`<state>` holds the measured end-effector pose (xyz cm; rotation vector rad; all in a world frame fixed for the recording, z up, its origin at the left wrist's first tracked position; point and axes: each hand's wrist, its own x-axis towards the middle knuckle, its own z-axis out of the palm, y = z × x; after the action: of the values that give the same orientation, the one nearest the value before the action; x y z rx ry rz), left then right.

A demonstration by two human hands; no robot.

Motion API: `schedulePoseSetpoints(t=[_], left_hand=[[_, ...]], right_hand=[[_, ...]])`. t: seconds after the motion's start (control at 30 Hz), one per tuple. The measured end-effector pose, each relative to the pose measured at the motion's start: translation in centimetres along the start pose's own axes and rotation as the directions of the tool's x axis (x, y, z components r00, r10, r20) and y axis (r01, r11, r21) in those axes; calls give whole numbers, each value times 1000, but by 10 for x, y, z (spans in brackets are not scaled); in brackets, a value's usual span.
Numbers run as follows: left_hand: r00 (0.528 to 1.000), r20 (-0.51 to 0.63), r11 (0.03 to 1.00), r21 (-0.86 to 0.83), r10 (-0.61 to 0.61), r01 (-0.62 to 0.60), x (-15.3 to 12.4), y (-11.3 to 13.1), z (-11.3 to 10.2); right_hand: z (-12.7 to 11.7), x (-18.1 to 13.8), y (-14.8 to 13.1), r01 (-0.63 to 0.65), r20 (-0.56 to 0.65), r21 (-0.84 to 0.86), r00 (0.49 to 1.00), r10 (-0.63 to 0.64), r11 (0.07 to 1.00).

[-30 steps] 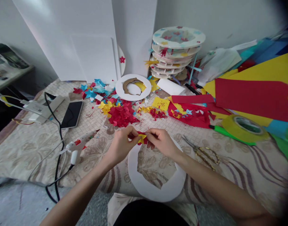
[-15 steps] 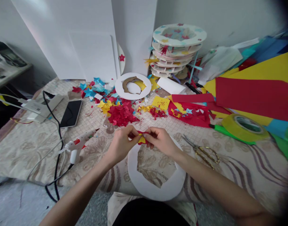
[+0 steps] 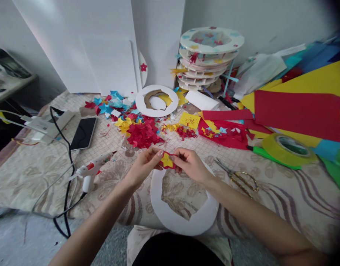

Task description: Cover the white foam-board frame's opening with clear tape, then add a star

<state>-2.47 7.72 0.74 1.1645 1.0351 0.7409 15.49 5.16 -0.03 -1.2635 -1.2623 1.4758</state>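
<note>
Both my hands pinch one small paper flower (image 3: 167, 160), red with a yellow star shape on top. My left hand (image 3: 143, 167) grips its left edge, and my right hand (image 3: 188, 165) grips its right edge. The flower hovers just above the far rim of a white paper ring (image 3: 183, 221) that lies flat on the patterned cloth in front of me. A heap of red paper flowers (image 3: 143, 135) sits just beyond my hands.
A glue gun (image 3: 93, 170) with its cable lies to the left, near a phone (image 3: 84, 133) and a power strip (image 3: 51, 125). Scissors (image 3: 238, 177) and a yellow tape roll (image 3: 290, 149) lie to the right. A stack of decorated rings (image 3: 210, 59), another white ring (image 3: 157, 101) and coloured paper sheets (image 3: 297, 111) fill the back.
The yellow star on the red flower now faces up and shows more fully. My hands shifted slightly; the fingers turned the piece.
</note>
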Motion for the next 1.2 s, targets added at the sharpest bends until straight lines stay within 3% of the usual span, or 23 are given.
schedulePoseSetpoints(t=[0.17, 0.33, 0.63, 0.83, 1.03, 1.2], left_hand=[[999, 54, 997, 73, -4, 0, -2, -9, 3], [999, 29, 999, 50, 20, -21, -2, -14, 1], [1000, 30, 1000, 7, -6, 6, -5, -16, 3], [999, 1, 999, 26, 38, -38, -5, -17, 4], [999, 15, 996, 67, 50, -51, -7, -15, 4], [999, 14, 997, 68, 38, -39, -9, -11, 6]], right_hand=[[3, 1, 0, -30, 6, 85, 1000, 30, 996], [3, 2, 2, -135, 74, 215, 990, 121, 967], [0, -3, 4, -99, 169, 115, 982, 79, 988], [-1, -5, 3, -95, 204, 58, 976, 81, 994], [-2, -6, -1, -40, 138, 10, 990, 38, 999], [-5, -2, -1, -5, 75, 78, 997, -1, 997]])
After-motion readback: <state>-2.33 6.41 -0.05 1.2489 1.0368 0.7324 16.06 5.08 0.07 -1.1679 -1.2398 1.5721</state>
